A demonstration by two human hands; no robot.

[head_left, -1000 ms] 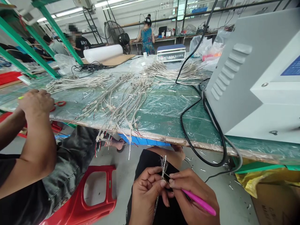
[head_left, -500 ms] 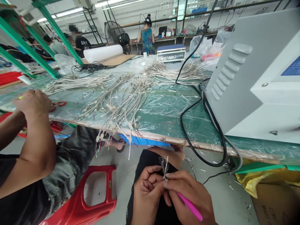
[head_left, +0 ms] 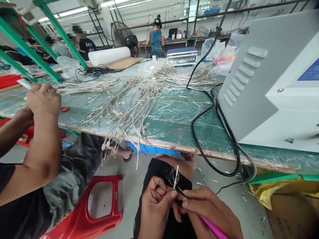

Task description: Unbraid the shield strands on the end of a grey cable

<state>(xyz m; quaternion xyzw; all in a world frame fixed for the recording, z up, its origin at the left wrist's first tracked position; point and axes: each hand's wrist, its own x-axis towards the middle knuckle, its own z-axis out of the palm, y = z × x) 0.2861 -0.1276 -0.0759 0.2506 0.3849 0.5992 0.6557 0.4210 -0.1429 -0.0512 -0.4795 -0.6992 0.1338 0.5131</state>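
Over my lap, my left hand (head_left: 158, 202) pinches a cable (head_left: 176, 177) between thumb and fingers. Its end points up, with fine shield wires fanned out around a foil-wrapped core. My right hand (head_left: 209, 205) is closed around a tool with a pink handle (head_left: 213, 228) and a thin metal tip. That tip reaches to the cable just beside my left thumb; whether it touches the wires I cannot tell. Ahead on the bench, a bunch of grey cables (head_left: 136, 114) hangs partly over the edge, with coloured wire ends showing.
A green workbench (head_left: 171, 116) spans the view. At right stands a grey machine (head_left: 271, 86) with black cables (head_left: 196, 132) looping down past the edge. To the left, a co-worker's hand (head_left: 45, 99) is over the bench, near a red stool (head_left: 117, 199). A scale (head_left: 181, 56) sits farther back.
My right hand has moved right and slightly down, away from my left fingers, baring the tool's metal tip. The shield wires are spread wider. The co-worker's hand has shifted up and right.
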